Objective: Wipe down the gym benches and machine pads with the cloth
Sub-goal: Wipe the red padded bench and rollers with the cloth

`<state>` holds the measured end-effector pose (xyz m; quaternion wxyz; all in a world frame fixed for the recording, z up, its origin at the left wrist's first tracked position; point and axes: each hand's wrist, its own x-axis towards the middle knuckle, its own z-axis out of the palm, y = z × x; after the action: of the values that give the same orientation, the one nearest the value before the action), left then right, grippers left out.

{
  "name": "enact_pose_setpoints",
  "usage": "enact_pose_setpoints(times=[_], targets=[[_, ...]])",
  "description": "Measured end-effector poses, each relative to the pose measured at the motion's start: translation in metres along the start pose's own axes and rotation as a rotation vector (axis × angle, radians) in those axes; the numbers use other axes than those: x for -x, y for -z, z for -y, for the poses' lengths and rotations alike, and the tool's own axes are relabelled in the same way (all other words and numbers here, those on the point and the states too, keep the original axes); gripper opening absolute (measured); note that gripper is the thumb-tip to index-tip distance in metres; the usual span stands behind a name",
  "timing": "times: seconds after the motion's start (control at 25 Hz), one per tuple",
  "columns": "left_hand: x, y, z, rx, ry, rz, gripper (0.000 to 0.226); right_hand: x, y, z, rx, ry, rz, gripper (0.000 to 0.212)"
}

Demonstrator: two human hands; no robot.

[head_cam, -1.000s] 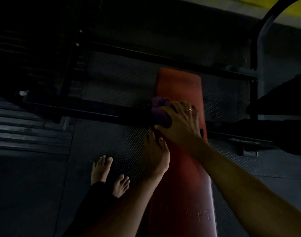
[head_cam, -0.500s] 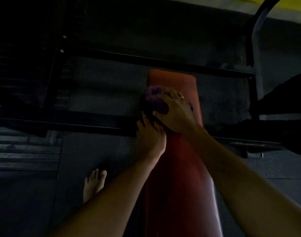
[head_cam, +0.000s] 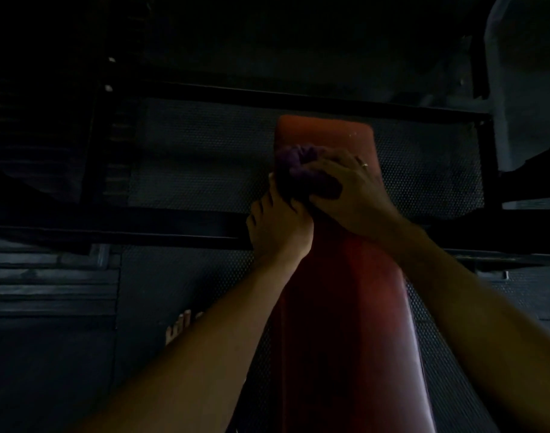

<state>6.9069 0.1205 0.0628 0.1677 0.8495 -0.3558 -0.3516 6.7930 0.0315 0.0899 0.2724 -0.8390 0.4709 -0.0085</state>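
A long red padded bench (head_cam: 345, 307) runs away from me up the middle of the dim scene. A bunched purple cloth (head_cam: 298, 165) lies on the pad near its far end. My right hand (head_cam: 352, 192), with a ring on one finger, grips the cloth and presses it onto the pad. My left hand (head_cam: 280, 226) rests on the bench's left edge just behind the cloth, fingers pointing forward and touching the cloth's near side.
A black metal frame (head_cam: 298, 98) with bars crosses behind and under the bench over a dark textured floor mat (head_cam: 189, 170). Toes of a bare foot (head_cam: 178, 326) show at the left of my left forearm. A pale machine part (head_cam: 527, 82) stands at the upper right.
Both hands and the cloth have slid forward along the pad toward its far end. The view has moved forward, so the feet are mostly hidden by my left arm.
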Motion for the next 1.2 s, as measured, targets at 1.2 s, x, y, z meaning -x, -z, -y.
enact_pose_setpoints(times=[1.2], targets=[[-0.019,-0.008,-0.013,0.026,-0.069,-0.045,0.061,-0.067,-0.026,0.007,0.133,-0.061,-0.015,0.064]])
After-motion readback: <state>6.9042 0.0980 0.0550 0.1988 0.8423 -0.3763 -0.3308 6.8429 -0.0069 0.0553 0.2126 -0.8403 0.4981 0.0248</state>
